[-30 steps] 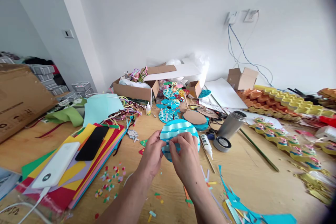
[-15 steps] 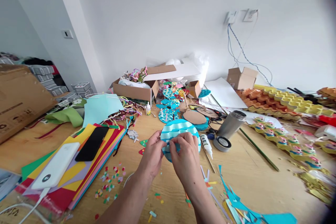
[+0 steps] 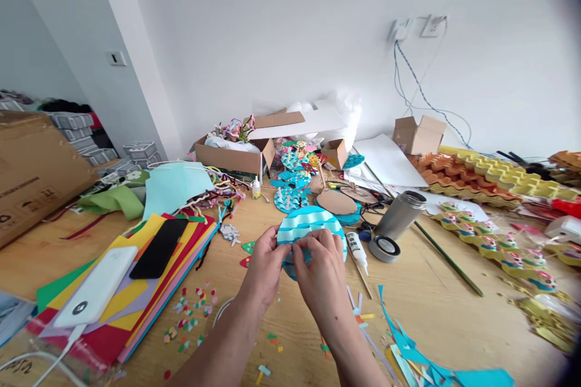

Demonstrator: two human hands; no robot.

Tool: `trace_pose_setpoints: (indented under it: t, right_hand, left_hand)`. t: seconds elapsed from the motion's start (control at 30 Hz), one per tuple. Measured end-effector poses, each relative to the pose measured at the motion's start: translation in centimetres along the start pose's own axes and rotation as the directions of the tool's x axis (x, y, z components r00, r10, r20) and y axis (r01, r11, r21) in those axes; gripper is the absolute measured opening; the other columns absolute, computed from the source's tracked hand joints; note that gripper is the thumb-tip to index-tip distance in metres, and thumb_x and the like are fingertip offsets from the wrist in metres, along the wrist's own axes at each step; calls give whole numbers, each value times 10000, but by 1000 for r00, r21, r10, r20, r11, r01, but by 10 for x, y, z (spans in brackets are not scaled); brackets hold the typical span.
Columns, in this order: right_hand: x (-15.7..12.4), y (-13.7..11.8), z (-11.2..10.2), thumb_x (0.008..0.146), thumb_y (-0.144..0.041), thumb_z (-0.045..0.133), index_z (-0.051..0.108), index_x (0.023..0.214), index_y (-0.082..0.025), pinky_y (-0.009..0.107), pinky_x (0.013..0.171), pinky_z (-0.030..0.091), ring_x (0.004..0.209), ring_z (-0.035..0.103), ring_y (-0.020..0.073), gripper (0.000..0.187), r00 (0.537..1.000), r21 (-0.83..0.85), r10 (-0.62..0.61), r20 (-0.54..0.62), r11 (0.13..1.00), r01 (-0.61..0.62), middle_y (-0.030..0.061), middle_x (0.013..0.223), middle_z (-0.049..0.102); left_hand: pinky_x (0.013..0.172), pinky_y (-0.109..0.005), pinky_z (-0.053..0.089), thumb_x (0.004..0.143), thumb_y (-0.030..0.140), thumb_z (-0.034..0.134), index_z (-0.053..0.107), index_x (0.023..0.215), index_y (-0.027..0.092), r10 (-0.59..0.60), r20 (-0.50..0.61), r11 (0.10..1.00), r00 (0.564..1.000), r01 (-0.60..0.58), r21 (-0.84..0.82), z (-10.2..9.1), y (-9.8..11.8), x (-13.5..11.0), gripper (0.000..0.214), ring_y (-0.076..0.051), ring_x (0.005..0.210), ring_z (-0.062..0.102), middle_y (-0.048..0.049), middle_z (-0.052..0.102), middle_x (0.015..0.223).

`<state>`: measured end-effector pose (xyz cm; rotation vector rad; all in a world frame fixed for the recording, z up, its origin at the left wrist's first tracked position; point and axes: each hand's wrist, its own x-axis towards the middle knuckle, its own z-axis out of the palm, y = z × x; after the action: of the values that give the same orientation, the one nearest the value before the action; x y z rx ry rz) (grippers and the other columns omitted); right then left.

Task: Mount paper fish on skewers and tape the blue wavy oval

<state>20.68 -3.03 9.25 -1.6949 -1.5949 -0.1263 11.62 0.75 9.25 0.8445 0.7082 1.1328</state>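
Observation:
A round blue disc [image 3: 313,219] with pale wavy paper strips across it is held up over the middle of the table. My left hand [image 3: 265,260] grips its left edge between thumb and fingers. Pinched fingers of my right hand [image 3: 320,263] press on the front of the disc, covering its lower middle. The two thumbs nearly meet there; what lies between the right fingertips is hidden. Just right of the disc lies a white glue bottle [image 3: 357,251] beside a thin wooden stick [image 3: 365,283]. Small paper fish shapes [image 3: 246,260] show left of my left hand.
Coloured sheets [image 3: 181,260] carrying a black phone [image 3: 158,248] and a white power bank [image 3: 97,287] lie left. A steel flask [image 3: 400,214] and its lid [image 3: 384,248] stand right, near a green stick [image 3: 447,257]. Paper scraps [image 3: 195,311] and blue offcuts [image 3: 417,351] litter the front.
My left thumb has shifted slightly right toward my right fingertips. Both hands and the disc otherwise keep nearly the same place.

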Motion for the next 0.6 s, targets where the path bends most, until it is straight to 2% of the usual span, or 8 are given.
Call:
trace_pose_setpoints:
  t: [0.2, 0.43, 0.6]
  right_hand:
    - [0, -3, -4, 839, -182, 531, 672, 734, -180, 399, 764, 388, 841, 449, 250, 175, 1000, 10, 10, 22, 1000, -10, 81, 819, 541]
    - [0, -7, -10, 844, -179, 523, 701, 736, -193, 392, 763, 388, 836, 458, 244, 209, 1000, 23, 1, 31, 1000, -2, 81, 841, 574]
    - [-2, -9, -10, 851, -190, 515, 712, 740, -203, 387, 772, 390, 853, 466, 243, 226, 999, 38, -4, 33, 999, 3, 81, 867, 600]
  left_hand:
    - [639, -219, 431, 620, 120, 631, 616, 883, 150, 38, -13, 998, 999, -37, 58, -2, -3, 1, 264, -131, 665, 588, -15, 670, 744]
    - [675, -220, 459, 635, 115, 615, 602, 970, 158, 127, -23, 984, 992, -123, 129, -5, -7, 5, 338, -159, 752, 622, -38, 689, 838]
    - [669, -223, 463, 653, 122, 590, 593, 964, 158, 145, -8, 982, 989, -143, 120, -6, -7, 5, 313, -148, 726, 616, -27, 681, 811]
